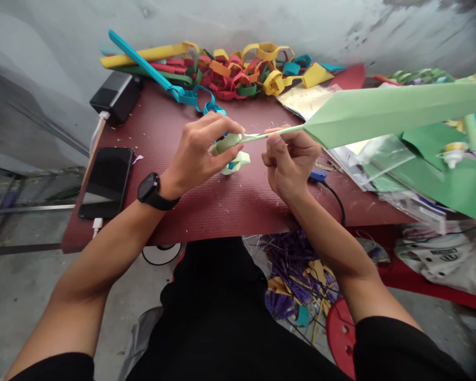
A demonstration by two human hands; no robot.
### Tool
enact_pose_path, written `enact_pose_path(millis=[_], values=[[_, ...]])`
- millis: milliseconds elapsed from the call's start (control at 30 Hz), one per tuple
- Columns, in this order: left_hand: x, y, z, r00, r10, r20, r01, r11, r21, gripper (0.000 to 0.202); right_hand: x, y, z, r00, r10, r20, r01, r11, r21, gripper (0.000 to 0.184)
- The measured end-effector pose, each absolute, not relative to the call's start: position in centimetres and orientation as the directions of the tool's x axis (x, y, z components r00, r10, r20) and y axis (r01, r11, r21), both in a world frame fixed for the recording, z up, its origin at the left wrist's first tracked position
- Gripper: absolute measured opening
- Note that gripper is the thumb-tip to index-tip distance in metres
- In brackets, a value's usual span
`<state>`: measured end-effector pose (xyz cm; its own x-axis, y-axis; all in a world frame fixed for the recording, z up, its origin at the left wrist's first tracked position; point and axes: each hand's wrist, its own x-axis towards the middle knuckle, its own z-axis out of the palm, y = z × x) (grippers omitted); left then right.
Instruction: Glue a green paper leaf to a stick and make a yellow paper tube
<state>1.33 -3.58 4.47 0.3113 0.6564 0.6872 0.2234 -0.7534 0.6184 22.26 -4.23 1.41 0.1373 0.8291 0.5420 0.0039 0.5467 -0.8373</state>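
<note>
A long folded light green paper strip runs from the right edge toward the middle, narrowing to a thin rolled stem. My right hand pinches that stem between thumb and curled fingers. At the stem's other end, my left hand, with a black watch on the wrist, closes its thumb and fingers on the curled light green end. Light green paper loops hang just below the left fingertips. Behind the left hand lies a blue paper chain, partly hidden by it.
A heap of coloured paper chains lies along the wall. A phone and a black charger box sit at the table's left. Green sheets, a small glue bottle and a blue plug lie to the right.
</note>
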Motion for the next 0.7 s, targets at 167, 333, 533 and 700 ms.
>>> enact_pose_path(millis=[167,333,533,700], values=[[1.1,-3.8,4.7,0.365,0.600,0.712,0.273,-0.800,0.535,0.006,22.3,-4.3,1.3,0.139,0.792,0.594,-0.046,0.604,-0.795,0.039],[1.1,-4.0,4.9,0.353,0.606,0.713,0.274,-0.796,0.540,0.008,22.8,-4.2,1.7,0.070,0.769,0.635,-0.028,0.638,-0.770,0.032],[1.2,-4.4,4.9,0.371,0.576,0.729,0.283,-0.817,0.501,0.008,23.9,-3.4,1.8,-0.080,0.744,0.664,0.098,0.668,-0.737,0.046],[1.2,-4.7,4.9,0.418,0.529,0.739,0.378,-0.841,0.388,0.011,24.5,-2.4,1.2,-0.220,0.608,0.763,0.078,0.791,-0.607,0.033]])
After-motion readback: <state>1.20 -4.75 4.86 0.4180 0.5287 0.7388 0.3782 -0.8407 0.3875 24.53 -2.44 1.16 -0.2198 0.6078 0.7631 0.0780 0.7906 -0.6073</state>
